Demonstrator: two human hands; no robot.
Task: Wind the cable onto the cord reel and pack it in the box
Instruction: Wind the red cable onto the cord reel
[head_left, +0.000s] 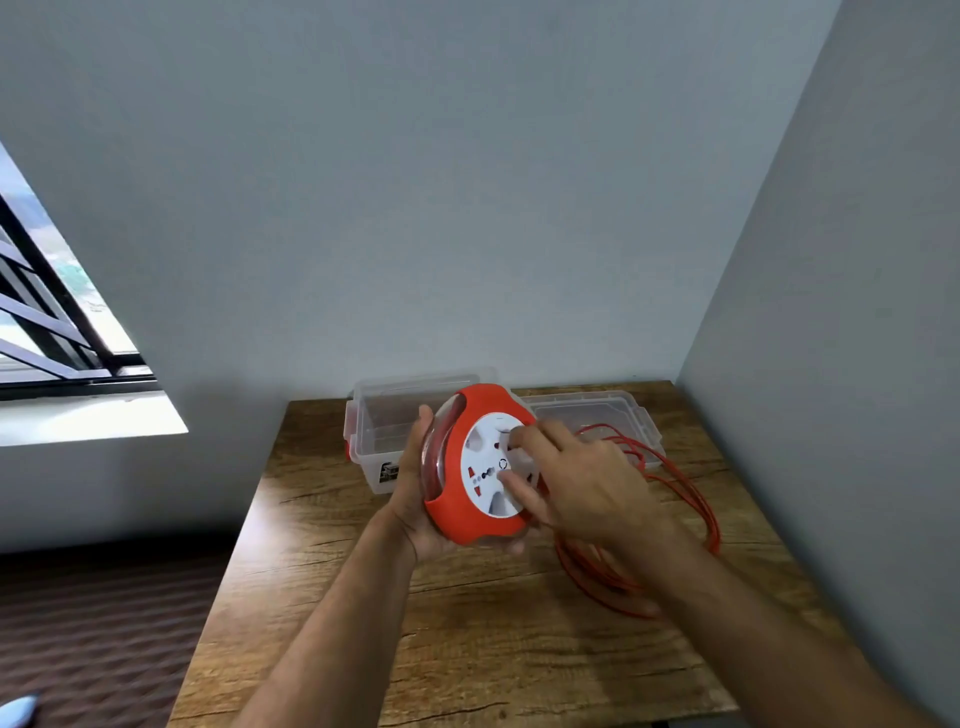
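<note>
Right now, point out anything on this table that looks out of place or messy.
Only the orange cable: it sprawls in loose loops over the wooden table right of the cord reel, reaching the clear lid, not yet wound. The box sits open.

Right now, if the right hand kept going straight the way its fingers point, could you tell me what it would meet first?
The right hand points at the white face of the cord reel, and its fingertips seem to touch it already. The left hand holds the reel from behind.

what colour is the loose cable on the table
Orange-red cable, clearest in the head view.
</note>
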